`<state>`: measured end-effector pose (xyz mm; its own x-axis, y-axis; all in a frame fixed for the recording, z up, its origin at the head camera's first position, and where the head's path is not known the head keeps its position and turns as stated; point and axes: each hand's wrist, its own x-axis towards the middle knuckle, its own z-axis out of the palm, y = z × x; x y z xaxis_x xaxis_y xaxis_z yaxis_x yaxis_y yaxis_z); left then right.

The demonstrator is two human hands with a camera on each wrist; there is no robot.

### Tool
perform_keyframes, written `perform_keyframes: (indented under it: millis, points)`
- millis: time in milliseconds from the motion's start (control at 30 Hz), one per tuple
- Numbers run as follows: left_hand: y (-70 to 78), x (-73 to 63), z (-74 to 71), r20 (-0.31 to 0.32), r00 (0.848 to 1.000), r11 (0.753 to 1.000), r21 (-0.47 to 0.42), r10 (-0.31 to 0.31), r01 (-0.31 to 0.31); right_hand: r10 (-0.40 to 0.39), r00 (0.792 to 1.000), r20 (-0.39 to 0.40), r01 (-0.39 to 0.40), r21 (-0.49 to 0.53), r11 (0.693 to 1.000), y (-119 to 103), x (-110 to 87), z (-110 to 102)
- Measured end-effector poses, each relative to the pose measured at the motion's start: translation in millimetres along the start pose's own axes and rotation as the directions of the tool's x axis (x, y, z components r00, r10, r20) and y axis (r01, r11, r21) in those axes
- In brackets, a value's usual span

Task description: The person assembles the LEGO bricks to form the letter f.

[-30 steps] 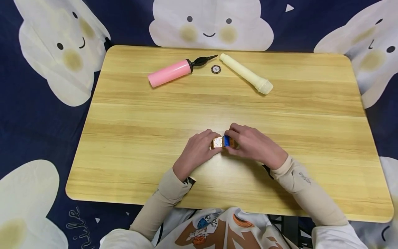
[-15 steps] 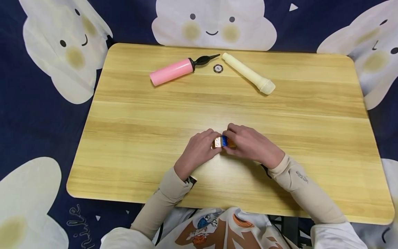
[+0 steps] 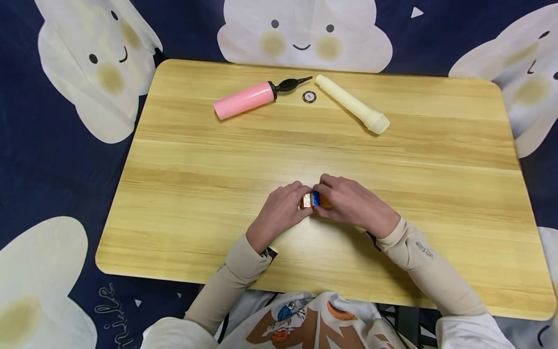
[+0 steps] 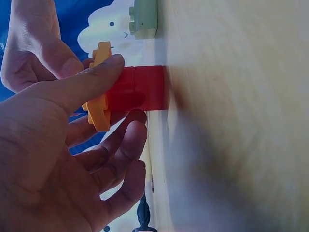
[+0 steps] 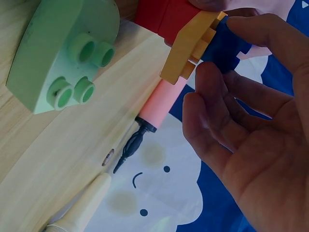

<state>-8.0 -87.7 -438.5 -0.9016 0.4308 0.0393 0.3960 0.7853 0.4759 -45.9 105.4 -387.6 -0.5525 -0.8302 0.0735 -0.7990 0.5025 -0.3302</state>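
My left hand (image 3: pixel 279 207) pinches red bricks (image 4: pixel 145 89) below the orange brick (image 5: pixel 187 46), right hand (image 3: pixel 355 201) pinches the blue brick (image 5: pixel 223 48) at its studded side; I'd align, press square

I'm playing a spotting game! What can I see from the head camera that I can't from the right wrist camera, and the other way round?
Only the head view shows the beige sleeves, the printed shirt and the rounded corners of the table.

Only the right wrist view shows the green block with its hollow studs, and the red bricks.

Both show the right hand, at least some of the left hand, the blue brick, pink pump, round chip and cream microphone.
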Motion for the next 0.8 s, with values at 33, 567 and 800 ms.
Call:
perform_keyframes:
  millis: [33,567,800]
  points:
    - [-0.1,-0.1,0.2,-0.003,1.000,1.000,-0.001,0.000,0.000,0.000,1.000,0.000,0.000,0.000,1.000,-0.1,0.2,0.1]
    - [-0.9,-0.8,1.5,-0.004,1.000,0.999,-0.033,-0.005,0.005,0.007,1.000,0.000,-0.007,-0.006,1.000,-2.2,0.9,2.4]
    - [-1.0,-0.3,0.7,-0.004,1.000,0.999,-0.033,-0.004,0.004,0.012,1.000,-0.005,-0.012,-0.017,1.000,-3.2,0.8,1.1]
